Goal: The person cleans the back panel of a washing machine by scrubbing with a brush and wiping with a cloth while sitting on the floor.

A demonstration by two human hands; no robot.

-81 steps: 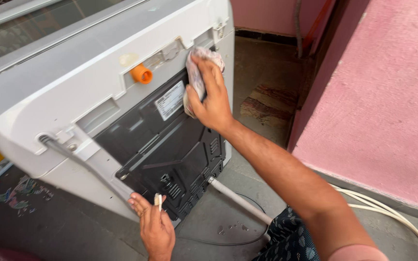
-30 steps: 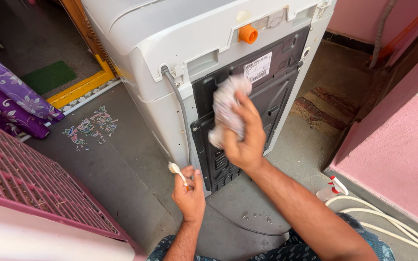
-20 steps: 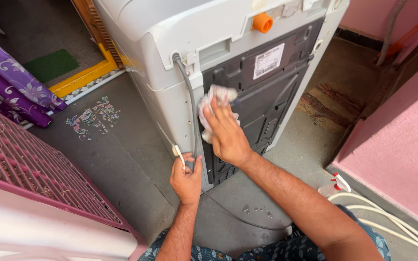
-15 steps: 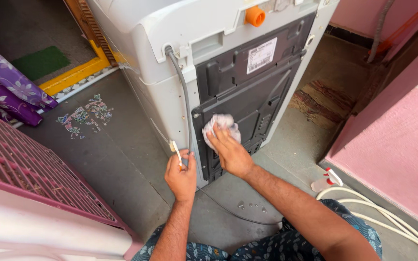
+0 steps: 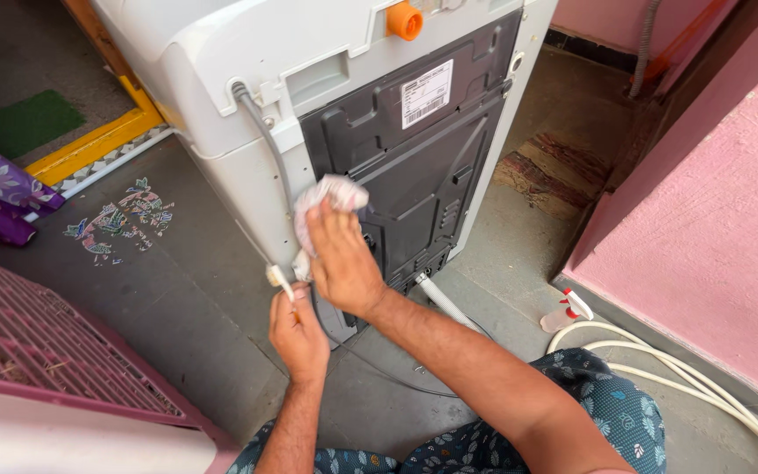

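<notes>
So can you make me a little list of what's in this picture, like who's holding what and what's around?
right hand: presses a white cloth on the back of the washer
left hand: holds a small white tool near the washer's lower corner
back panel: dark, with a white label
orange cap: on top edge
grey hose: runs down the washer's back, left of the panel
floor: white hoses and a spray bottle at right
</notes>
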